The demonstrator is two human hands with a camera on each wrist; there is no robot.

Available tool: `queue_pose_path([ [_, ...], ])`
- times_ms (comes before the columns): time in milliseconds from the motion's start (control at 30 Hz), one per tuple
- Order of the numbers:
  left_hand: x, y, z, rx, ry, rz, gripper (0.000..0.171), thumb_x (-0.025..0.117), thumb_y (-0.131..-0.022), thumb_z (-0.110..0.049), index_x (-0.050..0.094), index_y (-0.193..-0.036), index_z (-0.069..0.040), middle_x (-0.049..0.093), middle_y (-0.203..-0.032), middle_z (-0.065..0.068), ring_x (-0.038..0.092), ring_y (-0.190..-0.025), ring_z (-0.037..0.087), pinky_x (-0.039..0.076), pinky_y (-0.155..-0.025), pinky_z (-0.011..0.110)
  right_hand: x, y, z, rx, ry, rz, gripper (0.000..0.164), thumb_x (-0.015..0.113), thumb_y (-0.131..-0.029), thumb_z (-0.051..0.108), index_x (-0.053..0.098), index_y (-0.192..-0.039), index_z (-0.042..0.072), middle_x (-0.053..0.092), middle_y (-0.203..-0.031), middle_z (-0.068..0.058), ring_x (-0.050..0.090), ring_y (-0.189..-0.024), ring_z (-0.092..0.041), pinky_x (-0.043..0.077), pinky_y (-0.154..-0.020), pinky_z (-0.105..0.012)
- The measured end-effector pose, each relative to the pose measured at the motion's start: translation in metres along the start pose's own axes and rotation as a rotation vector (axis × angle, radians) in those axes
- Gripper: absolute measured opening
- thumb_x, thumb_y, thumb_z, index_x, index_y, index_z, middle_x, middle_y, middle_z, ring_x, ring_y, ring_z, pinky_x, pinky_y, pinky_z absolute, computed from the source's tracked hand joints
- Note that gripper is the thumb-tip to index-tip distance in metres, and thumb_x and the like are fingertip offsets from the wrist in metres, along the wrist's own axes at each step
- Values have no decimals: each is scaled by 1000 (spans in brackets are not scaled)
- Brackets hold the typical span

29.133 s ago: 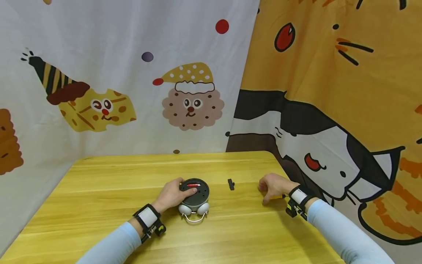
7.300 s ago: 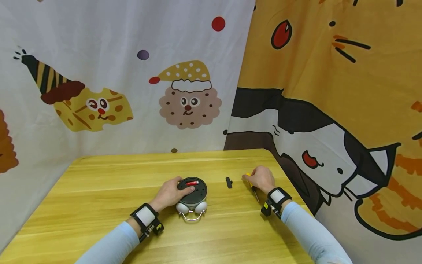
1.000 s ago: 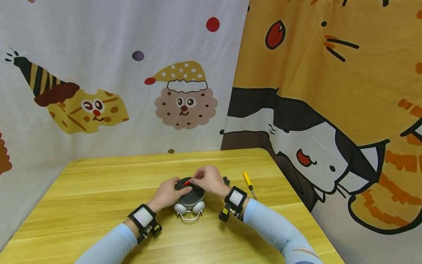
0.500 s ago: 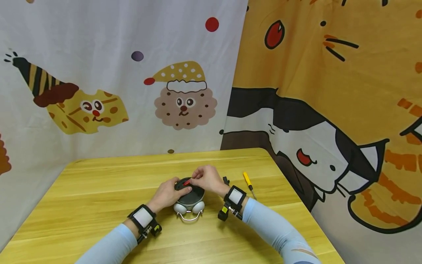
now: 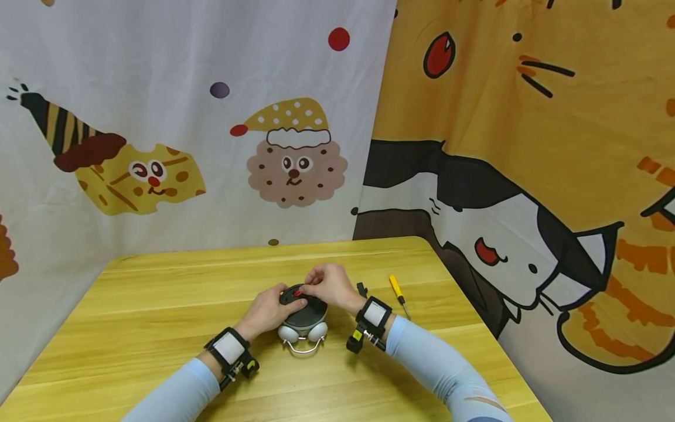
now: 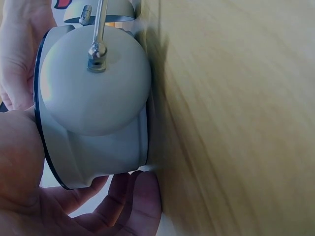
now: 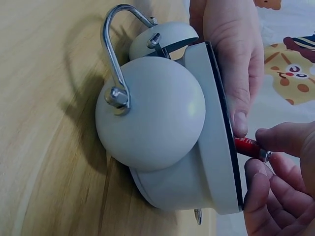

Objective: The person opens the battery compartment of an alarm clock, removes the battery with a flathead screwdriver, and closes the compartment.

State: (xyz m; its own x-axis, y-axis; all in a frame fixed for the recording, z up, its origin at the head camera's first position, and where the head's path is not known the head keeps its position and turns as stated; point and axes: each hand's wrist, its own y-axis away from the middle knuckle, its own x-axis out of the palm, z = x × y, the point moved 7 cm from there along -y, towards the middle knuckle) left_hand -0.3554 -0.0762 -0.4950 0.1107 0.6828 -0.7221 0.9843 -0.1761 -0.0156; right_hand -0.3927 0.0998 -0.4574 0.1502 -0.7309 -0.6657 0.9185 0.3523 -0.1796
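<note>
A twin-bell alarm clock [image 5: 304,319] lies face down on the table, its black back upward. My left hand [image 5: 268,310] grips it from the left, thumb over the back and fingers curled round the side, as the left wrist view shows. The thumb and fingers of my right hand [image 5: 333,287] pinch a red battery [image 7: 249,146] by its metal end. Tilted, the battery sticks up out of the clock's back, its other end hidden behind the rim in the right wrist view.
A yellow-handled screwdriver [image 5: 396,288] lies on the wooden table [image 5: 174,299], right of my right hand. A small black cover [image 5: 361,289] is partly hidden behind that wrist. Printed curtains hang behind and to the right.
Several seconds ago my right hand was on the screwdriver; that now lies on the table. The hand has come left onto the battery. In the last second the battery has tilted slightly.
</note>
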Motion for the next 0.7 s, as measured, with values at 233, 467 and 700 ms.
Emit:
queue_pose_path([
  [233,0,0,1,10,8,-5,54,81,-101,-55,71,-118,-5,74,-98,8,64,-82,19,47,-69,31,1,0,5,-46,44,19,12,89,-97,23,88,-104,14,87,-95,-3,75,-80,-5,59,-66,-20],
  [467,0,0,1,9,14,-3,53,81,-101,-54,71,-117,-5,75,-98,8,64,-82,19,47,-69,32,1,1,7,-82,102,42,11,88,-99,24,91,-103,14,88,-97,-2,78,-79,-4,60,-66,-19],
  [700,-1,0,2,9,14,-8,54,82,-100,-55,72,-117,-5,74,-97,8,64,-83,20,46,-69,32,-5,4,6,-65,104,54,12,86,-101,25,91,-105,14,89,-99,-3,79,-81,-5,61,-68,-19],
])
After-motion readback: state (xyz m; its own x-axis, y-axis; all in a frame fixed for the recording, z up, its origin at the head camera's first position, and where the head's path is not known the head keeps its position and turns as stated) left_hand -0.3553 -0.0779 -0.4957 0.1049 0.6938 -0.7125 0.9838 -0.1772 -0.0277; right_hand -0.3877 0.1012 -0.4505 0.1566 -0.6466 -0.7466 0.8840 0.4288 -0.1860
